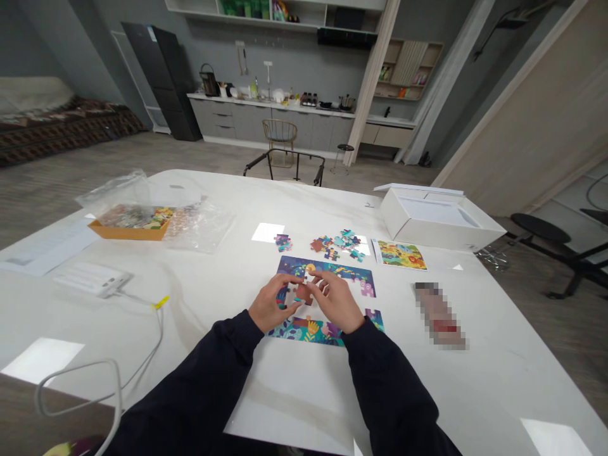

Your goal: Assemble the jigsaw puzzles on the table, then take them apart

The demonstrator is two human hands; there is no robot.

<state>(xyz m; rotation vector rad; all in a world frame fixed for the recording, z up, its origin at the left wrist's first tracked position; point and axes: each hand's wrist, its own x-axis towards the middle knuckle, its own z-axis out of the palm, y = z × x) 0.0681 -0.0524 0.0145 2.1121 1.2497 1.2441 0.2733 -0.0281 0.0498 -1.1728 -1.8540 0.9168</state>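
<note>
A partly assembled jigsaw puzzle [311, 335] with a dark blue and teal picture lies flat on the white table, with an open gap in its middle and right side. Over that gap, both hands meet at a brownish-red puzzle piece [304, 295]. My left hand [272, 304] has thumb and index finger curved around the piece's left side. Fingers of my right hand [338, 301] pinch its right upper edge, partly hiding it. Just beyond the puzzle lie loose puzzle pieces: a purple cluster [283, 242], a brownish group [322, 244] and a teal pile [348, 239].
On the right stand an open white box [427, 221], a colourful picture card [401, 254] and a pixelated object [439, 316]. To the left are an orange tray [128, 232] of pieces, plastic bags [199, 225], and a white device [95, 278] with a cable [159, 335].
</note>
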